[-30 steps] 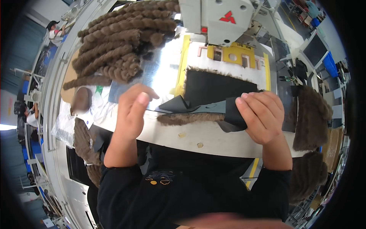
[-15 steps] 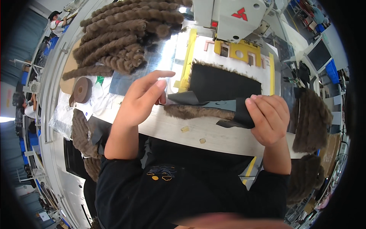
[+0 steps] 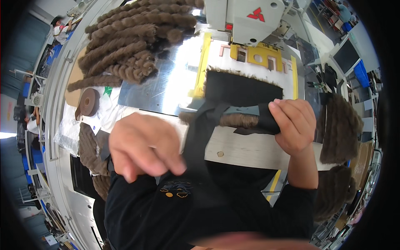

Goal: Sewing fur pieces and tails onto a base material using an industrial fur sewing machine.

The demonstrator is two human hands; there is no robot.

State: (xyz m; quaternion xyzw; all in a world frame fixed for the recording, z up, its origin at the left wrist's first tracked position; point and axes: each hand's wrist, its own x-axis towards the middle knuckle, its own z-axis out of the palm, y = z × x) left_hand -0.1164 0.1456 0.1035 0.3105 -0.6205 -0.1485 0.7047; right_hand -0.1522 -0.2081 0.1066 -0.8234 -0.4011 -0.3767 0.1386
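Black cloth (image 3: 268,118) is being gripped at its right end by the right hand (image 3: 295,127), whose fingers are being folded closely together over the edge. A dark loose strip (image 3: 201,131) is being draped over the front of the white table (image 3: 254,146), blurred along its lower length; whether it is being joined to the cloth cannot be told. Just left of the strip, the left hand (image 3: 146,143) is being shown in blur, its fingers being bent and partly spread; whether anything is being held by them cannot be told.

Between strip and cloth, a grey-blue band (image 3: 242,110) is being exposed, with a brown fur edge (image 3: 238,121) being seen along its near side. Behind these, a black-backed fur panel (image 3: 243,89) is being supported on a white sheet, its hairs being fringed out at the far edge. The sheet is being flanked by yellow strips (image 3: 202,62), and a yellow template (image 3: 258,58) is being overhung by a pale machine head (image 3: 258,25).

To the left, brown fur rolls (image 3: 125,46) are being heaped beyond a brown tape roll (image 3: 89,102). At the right, a ribbed fur piece (image 3: 341,129) is being hung beside the table.
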